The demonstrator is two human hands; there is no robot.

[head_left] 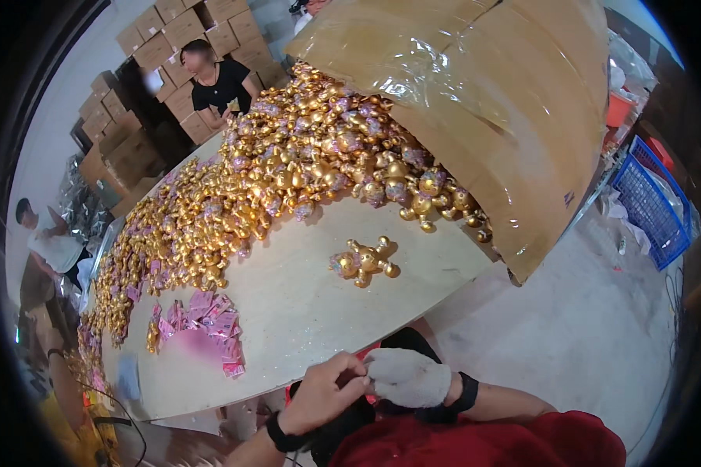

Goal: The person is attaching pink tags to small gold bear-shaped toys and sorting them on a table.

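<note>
Fingers (356, 386) touching glove (413, 377), gold figurine (368, 261) crosswise, glittery end (341, 265) left

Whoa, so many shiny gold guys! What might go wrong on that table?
The heap of gold figures might slide down and knock the lone figure in front. If the big cardboard gets bumped, figures lying along its edge could perhaps tumble off the table.

Glare on taped cardboard (498, 117), glints on golden figurines (292, 159), fisheye-bent edges, black corners.
</note>
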